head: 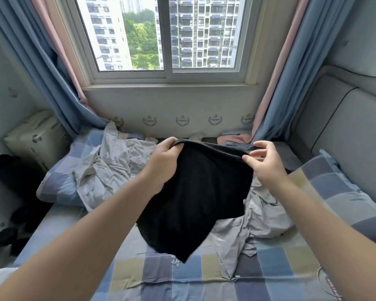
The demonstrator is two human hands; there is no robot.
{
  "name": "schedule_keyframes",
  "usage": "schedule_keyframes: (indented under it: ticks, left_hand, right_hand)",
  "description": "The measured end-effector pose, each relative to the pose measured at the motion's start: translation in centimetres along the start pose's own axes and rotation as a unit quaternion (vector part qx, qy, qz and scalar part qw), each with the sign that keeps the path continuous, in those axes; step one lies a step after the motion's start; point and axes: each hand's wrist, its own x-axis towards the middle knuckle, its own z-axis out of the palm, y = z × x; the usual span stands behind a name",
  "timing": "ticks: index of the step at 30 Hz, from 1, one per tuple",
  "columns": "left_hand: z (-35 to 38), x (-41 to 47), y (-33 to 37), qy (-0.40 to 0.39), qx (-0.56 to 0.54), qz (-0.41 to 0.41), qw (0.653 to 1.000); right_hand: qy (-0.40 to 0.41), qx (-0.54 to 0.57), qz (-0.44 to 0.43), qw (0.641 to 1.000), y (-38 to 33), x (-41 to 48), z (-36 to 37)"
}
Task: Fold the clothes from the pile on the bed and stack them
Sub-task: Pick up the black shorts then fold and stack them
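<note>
both hands, left hand (pixel 164 158) and right hand (pixel 263 161), pinch the black garment's (pixel 195 196) top edge at mid-frame, likely spreading it to fold over the bed (pixel 161 276).

My bed (pixel 182 279) wears a blue, grey and olive checked cover. Below the left half of the window (pixel 167 40), a crumpled pale grey pile (pixel 108 168) lies over a checked pillow (pixel 56 181). Below its right half lie grey clothes (pixel 263 216), beside a second pillow (pixel 343 192).
</note>
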Motion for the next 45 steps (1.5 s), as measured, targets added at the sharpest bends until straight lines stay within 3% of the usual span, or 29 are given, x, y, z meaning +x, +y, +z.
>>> schedule_keyframes:
  ticks: [1, 3, 5, 7, 13, 16, 18, 22, 25, 27, 30, 33, 35, 38, 41, 43, 45]
  left_hand:
    - [0.1, 0.1, 0.4, 0.000, -0.016, -0.007, 1.000]
    - [0.3, 0.4, 1.1, -0.006, -0.042, -0.019, 0.999]
    - [0.4, 0.6, 2.1, -0.008, -0.058, -0.020, 0.998]
    - [0.0, 0.9, 2.7, -0.002, -0.056, -0.011, 0.998]
    - [-4.3, 2.6, -1.1, 0.152, 0.073, -0.051, 0.984]
    - [-4.2, 0.4, -3.2, 0.108, 0.147, -0.033, 0.983]
    - [-3.2, -1.5, -3.6, 0.017, 0.150, -0.022, 0.988]
    - [-1.1, -4.3, -3.8, -0.165, 0.108, -0.104, 0.975]
    - [-0.3, -4.7, -4.4, -0.160, 0.054, -0.057, 0.984]
    - [0.0, -4.4, -4.4, -0.120, 0.075, -0.012, 0.990]
    - [0.0, -3.4, -4.0, -0.039, 0.124, 0.025, 0.991]
    - [-0.5, -2.5, -2.5, -0.034, 0.086, -0.047, 0.995]
    - [-1.0, -2.0, -1.4, -0.037, 0.078, -0.093, 0.992]
    - [-1.2, -1.1, 0.1, -0.045, 0.105, -0.104, 0.988]
    - [-0.8, -0.9, 1.1, -0.073, 0.144, -0.098, 0.982]
    - [-0.8, -0.9, 1.5, -0.086, 0.161, -0.090, 0.979]
    - [-1.1, -1.0, 1.7, -0.090, 0.158, -0.084, 0.980]
  right_hand:
    - [-0.020, 0.014, -0.015, 1.000, 0.2, -0.9, 0.7]
    - [-0.156, 0.041, -0.032, 0.986, -0.7, -3.6, 2.7]
    - [-0.316, 0.069, -0.005, 0.946, -1.4, -5.9, 5.4]
    - [-0.383, 0.094, 0.040, 0.918, -1.8, -7.1, 7.5]
    - [-0.311, 0.204, 0.102, 0.923, -2.5, -6.3, 7.6]
    - [-0.247, 0.290, 0.148, 0.913, -3.4, -5.4, 6.7]
    - [-0.196, 0.328, 0.176, 0.907, -4.2, -4.7, 6.5]
    - [-0.131, 0.396, 0.197, 0.887, -5.3, -4.1, 6.8]
    - [-0.105, 0.408, 0.196, 0.885, -5.4, -3.8, 6.6]
    - [-0.099, 0.418, 0.210, 0.879, -5.2, -3.6, 6.4]
    - [-0.110, 0.415, 0.222, 0.876, -4.6, -3.4, 5.8]
    - [-0.106, 0.396, 0.233, 0.882, -3.1, -3.1, 5.0]
    - [-0.118, 0.315, 0.233, 0.913, -2.2, -3.4, 4.5]
    - [-0.204, 0.154, 0.139, 0.957, -1.9, -4.9, 4.1]
    - [-0.329, 0.111, 0.020, 0.938, -2.8, -6.5, 5.3]
    - [-0.349, 0.120, 0.008, 0.929, -3.4, -7.2, 6.7]
    - [-0.316, 0.094, -0.013, 0.944, -3.5, -7.1, 8.0]
